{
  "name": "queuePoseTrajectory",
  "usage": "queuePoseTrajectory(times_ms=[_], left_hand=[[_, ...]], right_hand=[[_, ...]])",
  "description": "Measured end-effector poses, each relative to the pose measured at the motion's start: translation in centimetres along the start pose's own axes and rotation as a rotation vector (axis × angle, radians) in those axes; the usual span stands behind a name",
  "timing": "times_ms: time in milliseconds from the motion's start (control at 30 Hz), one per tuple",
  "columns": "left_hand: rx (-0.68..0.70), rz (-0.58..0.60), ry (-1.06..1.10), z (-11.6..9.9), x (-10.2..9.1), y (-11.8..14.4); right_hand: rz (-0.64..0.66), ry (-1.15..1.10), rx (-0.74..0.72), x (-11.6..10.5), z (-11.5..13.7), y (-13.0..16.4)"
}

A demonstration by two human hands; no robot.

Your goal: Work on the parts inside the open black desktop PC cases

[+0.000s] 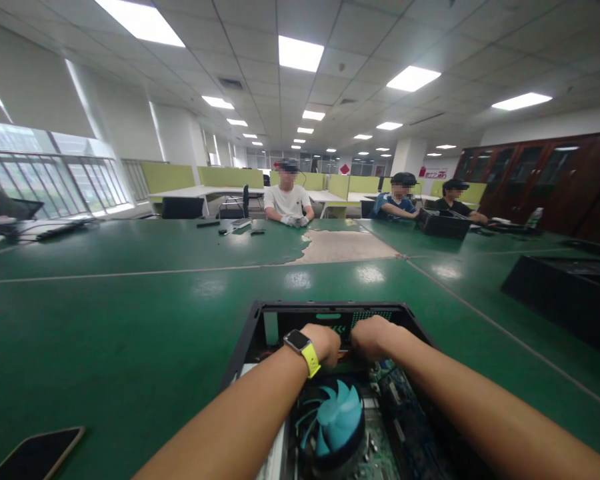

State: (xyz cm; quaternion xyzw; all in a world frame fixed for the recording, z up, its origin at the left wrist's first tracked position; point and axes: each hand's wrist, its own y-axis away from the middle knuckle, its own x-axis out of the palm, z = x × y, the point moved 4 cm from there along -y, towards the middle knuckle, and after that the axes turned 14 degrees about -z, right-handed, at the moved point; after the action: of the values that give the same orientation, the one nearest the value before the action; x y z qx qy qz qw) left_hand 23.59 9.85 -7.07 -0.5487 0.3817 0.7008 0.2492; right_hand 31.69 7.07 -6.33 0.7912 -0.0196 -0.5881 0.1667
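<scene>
case: open computer case point(260, 327) under my hands, on green bench point(130, 320)
left hand point(325, 345): fist closed, contents unclear
right hand point(373, 337): closed, same spot
count: one blue fan point(336, 417), one phone point(35, 455)

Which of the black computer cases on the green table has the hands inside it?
The open case nearest the camera, with the blue fan. The left hand and right hand are inside it; the other cases sit at the right, untouched by them.

A dark phone point(35, 455) is laid flat on the green table point(130, 320) at the near left. Three seated people point(287, 199) are seen along the far edge, and a second black case point(565, 290) is set at the right
</scene>
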Motion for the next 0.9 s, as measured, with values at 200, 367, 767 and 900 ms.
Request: queuePoseTrajectory(times_ms=[200,367,767,900], left_hand=[[0.027,-0.042,-0.036,-0.2,0.2,-0.2],[0.091,-0.094,-0.071,-1.5,1.1,-0.8],[0.081,-0.088,-0.097,-1.5,2.0,-1.0],[0.087,-0.098,-0.095,-1.6,2.1,-1.2]], right_hand=[[0.000,-0.041,-0.022,0.4,0.1,0.1],[-0.021,-0.034,0.011,1.6,0.7,-0.8],[-0.026,-0.035,0.047,2.7,1.2,-1.7],[-0.009,-0.033,0.056,2.7,1.2,-1.8]])
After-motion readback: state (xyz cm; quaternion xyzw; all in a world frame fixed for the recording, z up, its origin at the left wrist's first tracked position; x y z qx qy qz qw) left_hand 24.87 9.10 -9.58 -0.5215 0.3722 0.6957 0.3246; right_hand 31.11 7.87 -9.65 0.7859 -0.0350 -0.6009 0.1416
